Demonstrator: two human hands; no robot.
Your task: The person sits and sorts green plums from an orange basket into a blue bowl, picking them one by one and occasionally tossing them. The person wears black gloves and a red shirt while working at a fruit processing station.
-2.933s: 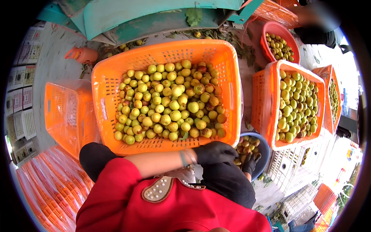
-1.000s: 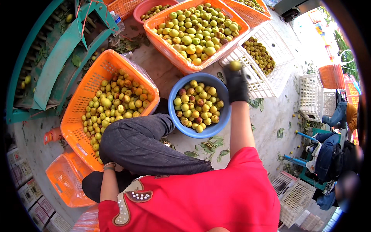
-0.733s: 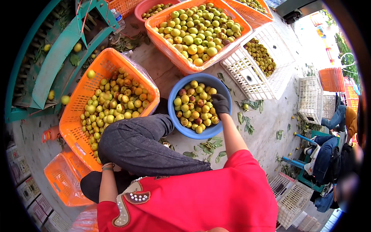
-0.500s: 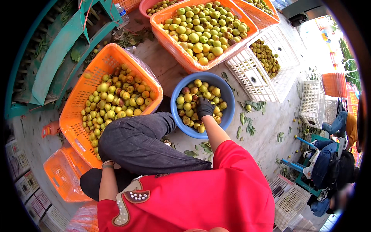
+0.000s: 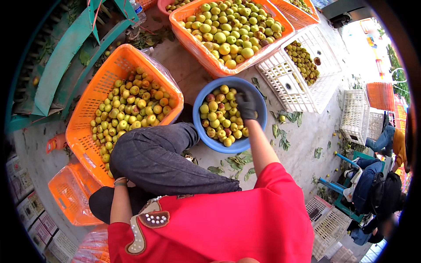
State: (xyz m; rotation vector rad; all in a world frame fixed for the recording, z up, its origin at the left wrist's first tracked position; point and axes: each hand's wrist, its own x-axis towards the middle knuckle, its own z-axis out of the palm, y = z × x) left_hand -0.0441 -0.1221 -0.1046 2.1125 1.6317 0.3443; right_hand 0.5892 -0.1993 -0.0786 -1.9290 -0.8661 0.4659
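A blue plastic basin [image 5: 219, 149] full of round yellow-green fruit [image 5: 218, 115], some with brown or reddish patches, stands in front of me. My right hand [image 5: 246, 106], in a dark glove, is over the basin's right side. Its fingers are smeared by motion, so I cannot make out whether they hold anything. My left forearm reaches up beside my bent knee; the left hand [image 5: 120, 179] is almost wholly hidden behind the leg, at the edge of an orange crate [image 5: 75, 131]. Similar fruit [image 5: 131, 105] fills much of that crate.
A plastic-lined orange crate [image 5: 193, 48] heaped with greener fruit is beyond the basin. Right of it, a tilted white crate [image 5: 280, 90] holds small brownish fruit. Green machinery [image 5: 52, 83] stands at left. Leaves [image 5: 283, 140] litter the floor; people [image 5: 377, 188] sit at far right.
My right hand has lifted from the middle of the fruit and moved to the basin's upper right. A dark brown fruit now shows at the white crate. My left arm has barely shifted.
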